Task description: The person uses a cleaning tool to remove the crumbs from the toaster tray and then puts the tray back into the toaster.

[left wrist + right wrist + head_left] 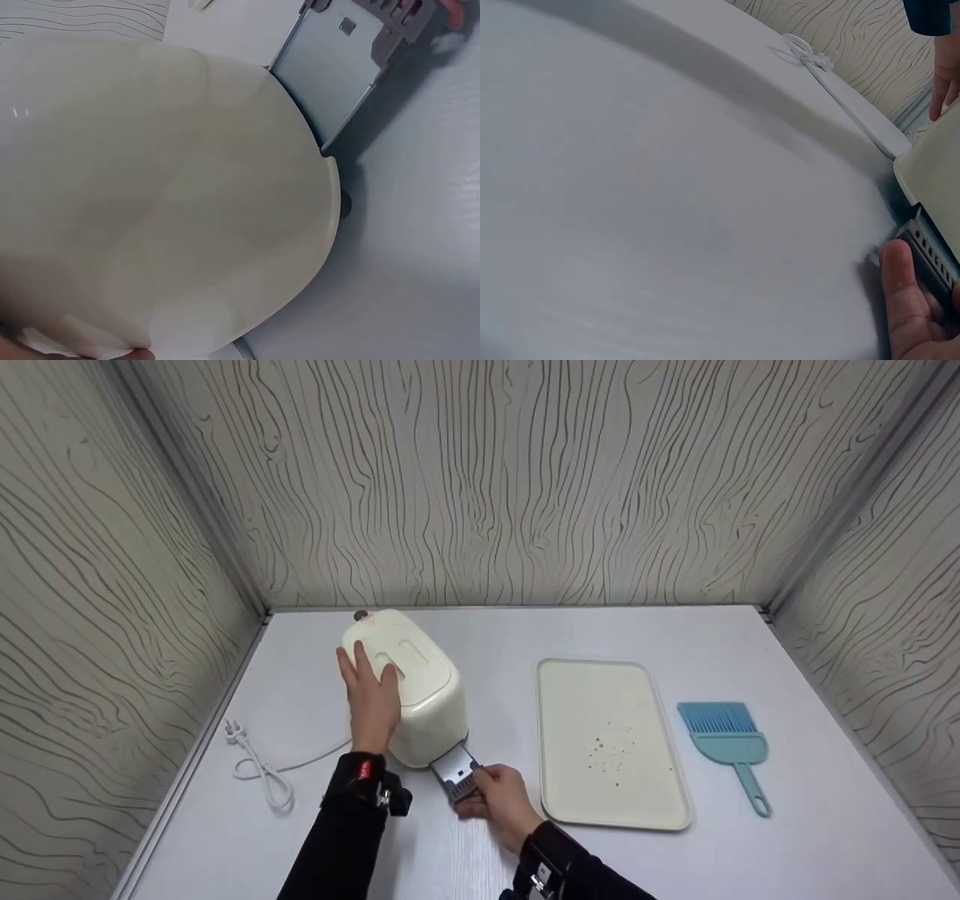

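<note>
A cream toaster (431,720) with two covered-looking slots on top stands left of centre. My left hand (373,701) rests on its top and near side with the fingers spread. In the left wrist view, the toaster's smooth wall (180,172) fills much of the picture, and fingertips touch it at the lower left. A metal crumb tray (454,765) with a grey slotted handle sticks partly out of the toaster's base. My right hand (504,799) pinches that handle between thumb and fingers. The right wrist view shows the handle (928,251) beside the thumb.
Right of the toaster lies a cream rectangular tray (577,690) with dark crumbs on it. Farther right is a blue-green brush (729,746), seemingly nested with a small dustpan. The toaster's white cord and plug (262,772) lie at the left. Patterned walls enclose the table.
</note>
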The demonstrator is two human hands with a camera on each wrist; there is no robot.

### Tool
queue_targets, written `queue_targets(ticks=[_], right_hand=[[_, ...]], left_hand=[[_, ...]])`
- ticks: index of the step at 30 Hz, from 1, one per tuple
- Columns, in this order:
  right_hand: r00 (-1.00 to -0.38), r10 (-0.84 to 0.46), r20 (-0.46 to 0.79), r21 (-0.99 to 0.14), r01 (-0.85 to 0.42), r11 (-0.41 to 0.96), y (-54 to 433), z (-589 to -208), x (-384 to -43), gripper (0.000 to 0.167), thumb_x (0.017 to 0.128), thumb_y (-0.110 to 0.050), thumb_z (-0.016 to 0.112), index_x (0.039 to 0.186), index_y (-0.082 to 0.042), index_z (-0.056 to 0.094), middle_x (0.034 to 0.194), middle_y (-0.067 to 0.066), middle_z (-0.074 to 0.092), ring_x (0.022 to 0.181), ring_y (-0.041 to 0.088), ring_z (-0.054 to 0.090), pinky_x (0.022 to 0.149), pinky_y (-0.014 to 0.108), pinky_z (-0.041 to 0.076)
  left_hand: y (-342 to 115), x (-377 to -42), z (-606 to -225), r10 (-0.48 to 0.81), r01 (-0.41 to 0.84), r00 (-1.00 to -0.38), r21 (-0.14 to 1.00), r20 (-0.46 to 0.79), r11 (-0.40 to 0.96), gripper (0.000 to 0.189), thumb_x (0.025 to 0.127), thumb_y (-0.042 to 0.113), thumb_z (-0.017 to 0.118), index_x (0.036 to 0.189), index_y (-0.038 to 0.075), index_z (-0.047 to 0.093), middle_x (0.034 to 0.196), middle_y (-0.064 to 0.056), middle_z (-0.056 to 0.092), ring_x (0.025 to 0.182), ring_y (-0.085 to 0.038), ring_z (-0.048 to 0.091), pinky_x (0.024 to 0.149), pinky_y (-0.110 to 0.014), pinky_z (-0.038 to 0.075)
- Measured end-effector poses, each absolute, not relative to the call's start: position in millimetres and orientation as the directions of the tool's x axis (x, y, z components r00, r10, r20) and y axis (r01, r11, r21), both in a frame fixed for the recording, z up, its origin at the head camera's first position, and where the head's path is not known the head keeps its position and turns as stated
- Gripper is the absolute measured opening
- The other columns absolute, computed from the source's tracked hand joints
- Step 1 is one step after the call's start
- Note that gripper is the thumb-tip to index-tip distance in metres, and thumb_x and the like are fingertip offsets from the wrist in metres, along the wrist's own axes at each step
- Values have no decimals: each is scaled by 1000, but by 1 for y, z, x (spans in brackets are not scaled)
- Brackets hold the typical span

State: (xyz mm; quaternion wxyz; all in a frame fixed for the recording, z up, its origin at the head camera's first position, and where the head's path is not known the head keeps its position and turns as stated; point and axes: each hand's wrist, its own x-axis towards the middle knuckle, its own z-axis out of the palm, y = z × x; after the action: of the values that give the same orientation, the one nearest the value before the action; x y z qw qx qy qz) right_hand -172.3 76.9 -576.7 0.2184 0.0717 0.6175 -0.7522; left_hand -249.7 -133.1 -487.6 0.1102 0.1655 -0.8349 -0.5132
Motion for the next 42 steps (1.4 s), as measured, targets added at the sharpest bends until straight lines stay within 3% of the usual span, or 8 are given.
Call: queue_targets(ticks=[29, 42], right_hand=[[-909, -203, -364, -888, 404, -218, 52, -582, -195, 36, 108, -9, 44, 128, 20, 42, 103, 31, 69, 72, 24, 73, 70, 38, 62], [-912, -190, -363, -880, 402, -252, 48, -583, -198, 33, 107, -7, 43, 128, 19, 42, 103, 31, 69, 70, 22, 73, 67, 35, 62]], left_hand=[[-130, -248, -486, -397, -165, -918, 891, 19, 423, 70, 108, 35, 38, 166, 21, 1, 170, -4, -22, 154, -44, 11, 119, -60, 25], [-130, -248, -487, -396, -174, -918, 896, 3, 410, 71, 107, 38, 38, 165, 24, 0, 169, 1, -24, 154, -43, 12, 119, -61, 26]])
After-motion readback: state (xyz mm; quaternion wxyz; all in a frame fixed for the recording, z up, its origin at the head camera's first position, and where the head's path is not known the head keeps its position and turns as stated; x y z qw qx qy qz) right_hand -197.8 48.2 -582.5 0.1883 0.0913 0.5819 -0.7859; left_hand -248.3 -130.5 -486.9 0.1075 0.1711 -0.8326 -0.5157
